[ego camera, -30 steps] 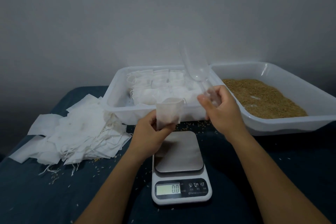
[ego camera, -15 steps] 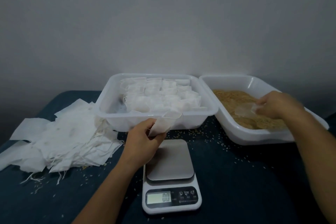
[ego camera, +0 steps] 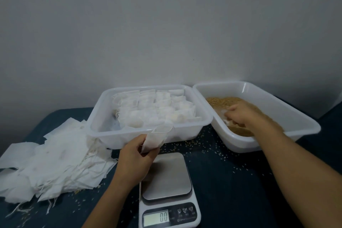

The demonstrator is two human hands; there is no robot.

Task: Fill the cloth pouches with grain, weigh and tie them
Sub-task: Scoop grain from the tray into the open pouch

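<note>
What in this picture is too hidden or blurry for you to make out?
All in the head view:
- Scoop: clear plastic, mostly covered by the right hand and grain; its fill can't be judged.
- Pouch in the left hand: inside hidden by its own cloth.
- Scale button labels: too small.
- Filled pouches in the left tray: overlapping, uncountable.
- Empty pouch pile: cut off by the left edge.

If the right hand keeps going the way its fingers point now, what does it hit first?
The right hand points left and down into the grain; beyond that, likely the near-left wall of the grain tray. It holds a clear scoop. Depth is uncertain.
</note>
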